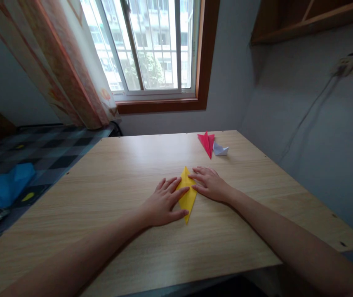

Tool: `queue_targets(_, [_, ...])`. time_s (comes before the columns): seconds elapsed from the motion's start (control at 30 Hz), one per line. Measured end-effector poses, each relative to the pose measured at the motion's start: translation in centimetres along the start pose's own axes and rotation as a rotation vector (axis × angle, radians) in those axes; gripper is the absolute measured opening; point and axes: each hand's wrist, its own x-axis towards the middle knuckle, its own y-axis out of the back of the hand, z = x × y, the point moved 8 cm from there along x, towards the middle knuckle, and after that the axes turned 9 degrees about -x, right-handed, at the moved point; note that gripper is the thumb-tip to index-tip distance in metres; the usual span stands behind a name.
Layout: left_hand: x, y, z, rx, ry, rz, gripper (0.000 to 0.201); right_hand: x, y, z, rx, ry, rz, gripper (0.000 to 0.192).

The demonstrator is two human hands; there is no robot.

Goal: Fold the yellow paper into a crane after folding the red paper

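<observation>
A yellow folded paper (189, 201), shaped like a long diamond, lies flat on the wooden table (117, 177) with its points toward and away from me. From the left, my left hand (166, 202) rests on it with fingers spread; the thumb and a fingertip press the paper. On the other side, my right hand (209, 182) lies flat, its fingertips touching the paper's upper right edge. Parts of the paper's left edge are hidden under my left fingers.
Toward the far right of the table are a red paper plane (206, 143) and a small white paper boat (220, 149), side by side. A bed (55, 142) with a checked cover and a blue item (6, 185) stands to the left. A wall bounds the right side.
</observation>
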Motion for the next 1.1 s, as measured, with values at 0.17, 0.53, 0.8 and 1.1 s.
queue_targets(0.17, [-0.1,0.6,-0.4,0.004,-0.048,0.050,0.050,0.3,0.2,0.5,0.020,-0.007,0.081,0.038])
queue_targets(0.53, [-0.1,2.8,-0.8,-0.076,-0.164,0.169,0.030,-0.5,2.0,-0.4,0.099,0.255,0.138,0.036])
queue_targets(0.8, [-0.2,3.2,0.1,-0.065,-0.246,0.195,0.020,0.1,2.0,-1.0,0.097,0.277,0.147,0.020])
queue_targets(1.1, [0.4,2.9,-0.4,-0.048,-0.187,0.170,0.020,-0.2,2.1,-2.0,0.038,0.337,0.183,0.015])
